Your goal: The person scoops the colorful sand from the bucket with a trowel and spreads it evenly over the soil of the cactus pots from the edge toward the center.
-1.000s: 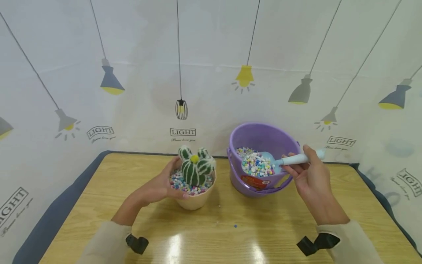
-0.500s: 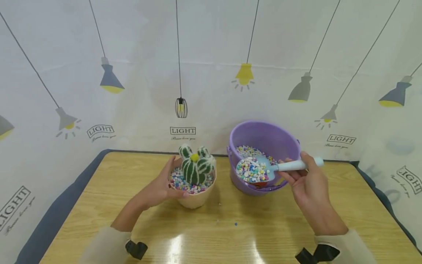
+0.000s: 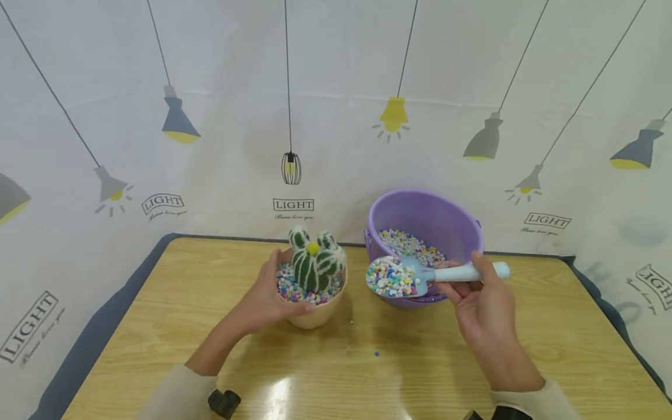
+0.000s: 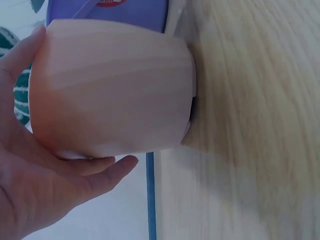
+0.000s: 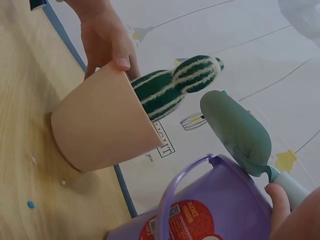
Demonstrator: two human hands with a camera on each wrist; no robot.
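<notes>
A beige flower pot (image 3: 314,316) stands on the table, holding a green-and-white cactus (image 3: 310,271) with a yellow tip, set among multicoloured pebbles (image 3: 290,287). My left hand (image 3: 262,300) grips the pot from the left, thumb at the near side of its rim. The left wrist view shows the fingers (image 4: 107,175) against the pot wall. My right hand (image 3: 488,321) holds a pale blue scoop (image 3: 462,273) by its handle. Its blade is heaped with coloured pebbles (image 3: 391,277), above the near rim of the purple bucket (image 3: 451,227). More pebbles lie inside the bucket.
A blue pebble (image 3: 376,353) and a few pale ones lie loose on the wooden table (image 3: 325,373). Behind the table hangs a white sheet (image 3: 220,140) printed with lamps. The bucket's handle (image 5: 167,195) hangs down on its near side.
The loaded scoop has moved left and out toward the bucket's near rim, with my right hand following. My left hand stays on the pot. The head view has shifted slightly.
</notes>
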